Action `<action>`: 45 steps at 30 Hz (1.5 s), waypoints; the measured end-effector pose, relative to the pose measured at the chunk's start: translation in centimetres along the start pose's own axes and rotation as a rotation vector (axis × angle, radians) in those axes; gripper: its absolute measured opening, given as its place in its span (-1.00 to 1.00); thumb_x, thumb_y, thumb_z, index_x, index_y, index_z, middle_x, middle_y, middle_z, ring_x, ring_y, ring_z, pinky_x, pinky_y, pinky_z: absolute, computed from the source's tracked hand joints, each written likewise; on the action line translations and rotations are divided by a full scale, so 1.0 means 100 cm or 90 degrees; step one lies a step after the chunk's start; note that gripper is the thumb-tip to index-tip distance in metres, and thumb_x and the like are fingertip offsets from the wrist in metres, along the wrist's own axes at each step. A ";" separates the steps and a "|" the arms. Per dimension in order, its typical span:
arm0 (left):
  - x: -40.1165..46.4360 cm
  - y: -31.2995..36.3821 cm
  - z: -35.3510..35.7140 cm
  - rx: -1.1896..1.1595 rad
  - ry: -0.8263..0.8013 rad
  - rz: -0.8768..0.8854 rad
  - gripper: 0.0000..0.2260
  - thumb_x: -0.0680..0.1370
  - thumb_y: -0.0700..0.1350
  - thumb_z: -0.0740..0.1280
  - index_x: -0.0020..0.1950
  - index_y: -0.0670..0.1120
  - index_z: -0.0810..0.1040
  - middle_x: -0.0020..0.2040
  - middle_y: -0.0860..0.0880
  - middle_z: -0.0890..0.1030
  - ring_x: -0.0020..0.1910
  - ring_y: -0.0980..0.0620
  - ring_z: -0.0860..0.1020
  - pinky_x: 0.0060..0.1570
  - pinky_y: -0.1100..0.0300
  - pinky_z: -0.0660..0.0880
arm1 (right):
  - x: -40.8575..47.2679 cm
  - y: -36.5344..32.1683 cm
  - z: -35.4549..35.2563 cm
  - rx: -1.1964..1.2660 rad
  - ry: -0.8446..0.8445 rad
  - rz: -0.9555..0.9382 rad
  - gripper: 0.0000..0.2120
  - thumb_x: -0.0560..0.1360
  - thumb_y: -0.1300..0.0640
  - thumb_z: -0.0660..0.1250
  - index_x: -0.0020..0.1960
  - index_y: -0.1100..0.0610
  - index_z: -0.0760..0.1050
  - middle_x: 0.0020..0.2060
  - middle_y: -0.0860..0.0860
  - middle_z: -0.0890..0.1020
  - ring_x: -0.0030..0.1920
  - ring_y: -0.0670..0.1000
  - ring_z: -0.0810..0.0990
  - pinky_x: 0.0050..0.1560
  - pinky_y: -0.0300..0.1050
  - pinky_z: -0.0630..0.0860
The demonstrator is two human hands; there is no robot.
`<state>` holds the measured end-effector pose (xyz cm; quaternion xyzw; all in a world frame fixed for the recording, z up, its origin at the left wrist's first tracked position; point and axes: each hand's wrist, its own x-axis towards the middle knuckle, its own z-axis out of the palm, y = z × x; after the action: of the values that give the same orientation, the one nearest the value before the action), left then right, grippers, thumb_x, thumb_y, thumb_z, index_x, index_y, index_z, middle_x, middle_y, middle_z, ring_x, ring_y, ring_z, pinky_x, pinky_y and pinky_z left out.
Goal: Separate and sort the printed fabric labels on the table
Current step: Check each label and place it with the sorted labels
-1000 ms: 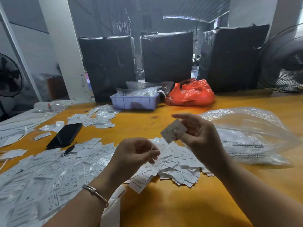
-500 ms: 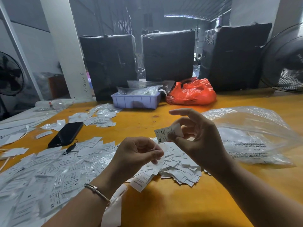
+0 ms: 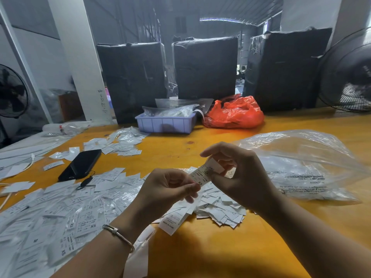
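Observation:
A white printed XS label (image 3: 206, 173) is held above the table between both hands. My right hand (image 3: 241, 177) pinches its upper end between thumb and fingers. My left hand (image 3: 166, 191) pinches its lower end and also grips a bundle of labels (image 3: 173, 219) that hangs below the fist, one reading MADE IN CHINA. Under the hands lies a heap of small white labels (image 3: 222, 211) on the yellow table (image 3: 210, 253). A wide spread of printed labels (image 3: 60, 213) covers the table's left side.
A black phone (image 3: 81, 164) lies left of centre with a small dark fob beside it. A clear plastic bag (image 3: 301, 165) sits at the right. A lilac tray (image 3: 165, 122), a red bag (image 3: 233, 113) and black wrapped boxes (image 3: 204, 67) stand at the back. Fans flank both sides.
My right hand has come down and left with the single label, bringing it to my left hand, whose fingertips now pinch its lower end.

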<state>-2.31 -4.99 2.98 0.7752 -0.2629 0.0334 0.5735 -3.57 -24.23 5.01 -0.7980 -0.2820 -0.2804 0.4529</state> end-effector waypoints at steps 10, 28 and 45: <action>0.000 -0.001 -0.001 0.037 0.004 0.003 -0.82 0.42 -0.09 0.44 -0.13 -0.20 0.68 -0.28 -0.08 0.70 -0.34 0.05 0.64 -0.34 0.33 0.49 | 0.001 0.002 0.002 -0.034 -0.040 0.004 -0.73 0.40 0.30 0.45 0.06 0.08 0.60 -0.20 -0.06 0.67 -0.22 -0.04 0.62 -0.22 -0.09 0.56; 0.000 -0.002 -0.001 0.000 0.013 -0.005 -0.82 0.36 -0.04 0.45 -0.14 -0.12 0.69 -0.21 -0.06 0.72 -0.19 -0.02 0.70 -0.22 0.25 0.60 | -0.002 0.006 0.011 -0.012 -0.090 0.015 -0.93 0.41 0.26 0.45 -0.15 0.13 0.69 -0.21 -0.07 0.66 -0.18 -0.11 0.62 -0.26 -0.17 0.56; 0.007 -0.017 -0.023 0.351 0.239 -0.192 -0.87 0.46 -0.15 0.34 -0.29 -0.06 0.60 -0.38 0.03 0.60 -0.33 -0.01 0.54 -0.31 0.13 0.42 | 0.004 0.054 -0.018 -0.433 0.039 0.272 -0.74 0.45 0.21 0.28 0.10 0.08 0.60 0.03 0.05 0.67 0.05 0.08 0.59 0.12 -0.01 0.46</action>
<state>-0.34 -2.83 2.52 0.9111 -0.0170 0.1595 0.3798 0.18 -28.10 3.02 -0.9344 0.0126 -0.2807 0.2191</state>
